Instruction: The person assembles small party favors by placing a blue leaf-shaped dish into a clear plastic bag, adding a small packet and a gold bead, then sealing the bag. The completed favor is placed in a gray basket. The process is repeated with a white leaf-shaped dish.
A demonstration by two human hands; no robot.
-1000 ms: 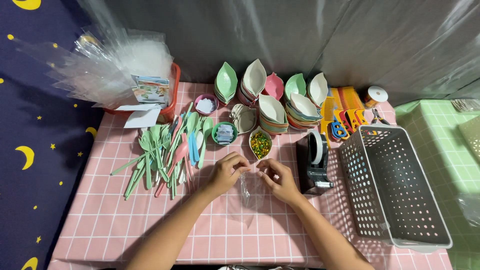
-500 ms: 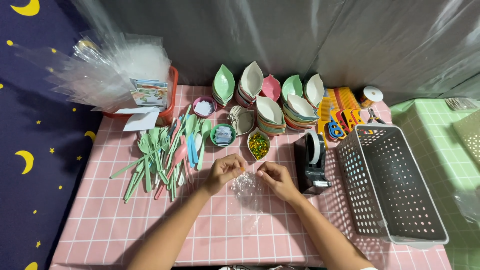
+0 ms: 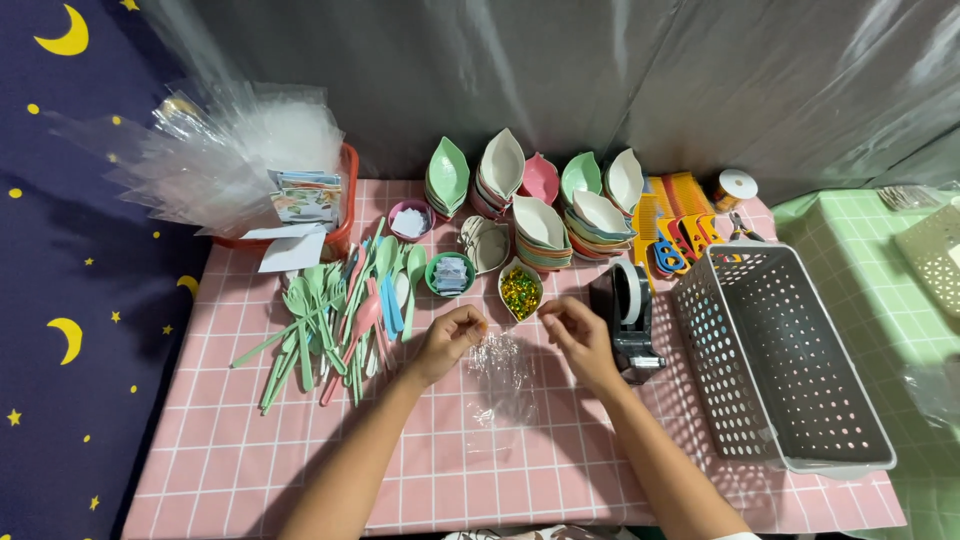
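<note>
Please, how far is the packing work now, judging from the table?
Done: nothing packed shows; the grey basket looks empty. In hand: the left hand and right hand hold a clear bag open, with nothing visible inside. Left: the stacked leaf-shaped bowls, the heap of spoons and the dish of coloured bits are unpacked.

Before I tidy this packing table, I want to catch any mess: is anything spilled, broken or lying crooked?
Nothing looks spilled or broken. The spoons lie in a loose, crisscrossed heap left of the left hand. The beads stay inside their leaf-shaped dish; the stacked bowls stand neat.
</note>
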